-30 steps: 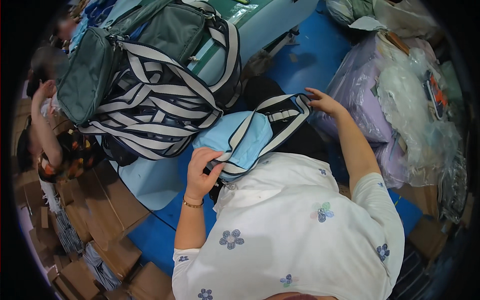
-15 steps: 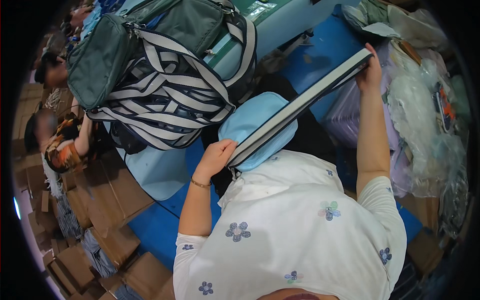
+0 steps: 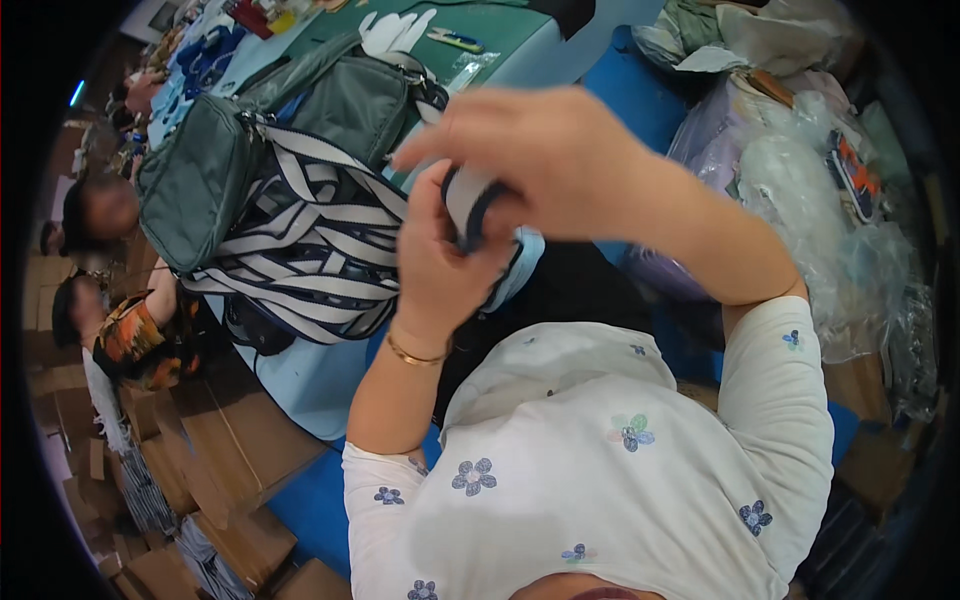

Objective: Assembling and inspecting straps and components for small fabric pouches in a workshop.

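Observation:
A grey-and-navy striped webbing strap (image 3: 466, 200) is bunched in a short loop between my two hands, in front of my chest. My left hand (image 3: 447, 255) is closed round its lower part. Above it, my right hand (image 3: 545, 160) bends over the strap, smeared by motion, its fingers reaching across toward the left hand. Just behind and below the hands, a light blue pouch (image 3: 517, 268) shows only partly; the hands hide the rest. Left of my hands lies a heap of dark green bags (image 3: 200, 185) with tangled straps (image 3: 310, 235) of the same striped webbing.
Past the bags, a green-topped table (image 3: 510, 35) bears white gloves (image 3: 397, 30) and thread snips (image 3: 455, 40). Clear plastic wrapping (image 3: 800, 200) is piled at the right. Cardboard boxes (image 3: 235, 420) stand at the left, where another person (image 3: 135, 335) is at work.
The strap was stretched long between my hands; now it is gathered into a short loop. My right hand has come in from the far right, and my left hand has risen. The view has shifted slightly.

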Motion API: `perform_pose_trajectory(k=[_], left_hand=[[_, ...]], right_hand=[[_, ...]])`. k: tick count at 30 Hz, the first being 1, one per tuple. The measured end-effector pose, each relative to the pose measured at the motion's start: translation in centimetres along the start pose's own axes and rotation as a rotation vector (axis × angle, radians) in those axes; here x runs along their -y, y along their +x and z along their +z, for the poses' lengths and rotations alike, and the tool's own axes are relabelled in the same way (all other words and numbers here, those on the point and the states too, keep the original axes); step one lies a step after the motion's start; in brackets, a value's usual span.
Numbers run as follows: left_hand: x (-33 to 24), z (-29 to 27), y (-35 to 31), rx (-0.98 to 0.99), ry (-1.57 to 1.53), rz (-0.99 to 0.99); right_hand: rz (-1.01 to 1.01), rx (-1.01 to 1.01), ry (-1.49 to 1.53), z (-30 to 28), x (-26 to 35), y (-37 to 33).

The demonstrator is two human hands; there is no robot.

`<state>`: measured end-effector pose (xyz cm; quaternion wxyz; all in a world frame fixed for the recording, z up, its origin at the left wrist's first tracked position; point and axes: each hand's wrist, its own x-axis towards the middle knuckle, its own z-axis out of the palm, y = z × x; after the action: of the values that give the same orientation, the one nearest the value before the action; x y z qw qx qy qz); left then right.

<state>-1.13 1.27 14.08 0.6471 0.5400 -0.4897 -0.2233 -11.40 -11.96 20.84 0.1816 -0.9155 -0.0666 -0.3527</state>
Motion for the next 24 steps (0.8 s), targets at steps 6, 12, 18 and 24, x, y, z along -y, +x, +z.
perform_pose_trajectory(k=[6,12,18,24], left_hand=[[-0.6,-10.6,-1.5,-0.281,0.108,-0.346],[-1.6,-16.8,-7.1,-0.247,-0.251,-0.032],[-1.8,-15.0,-4.9,0.488,-0.749,0.281],[-0.5,-12.6,-3.3,0.539,-0.664,0.263]], right_hand=[[0.389,-0.38,0.204,-5.5,-13.3,-5.4],[0.856,-0.495,0.681,-1.6,-19.5,-14.6],[0.992,-0.493,1.077,1.8,-18.1,-14.9],[0.562,0.203,0.498,4.4,-11.1,-13.1]])
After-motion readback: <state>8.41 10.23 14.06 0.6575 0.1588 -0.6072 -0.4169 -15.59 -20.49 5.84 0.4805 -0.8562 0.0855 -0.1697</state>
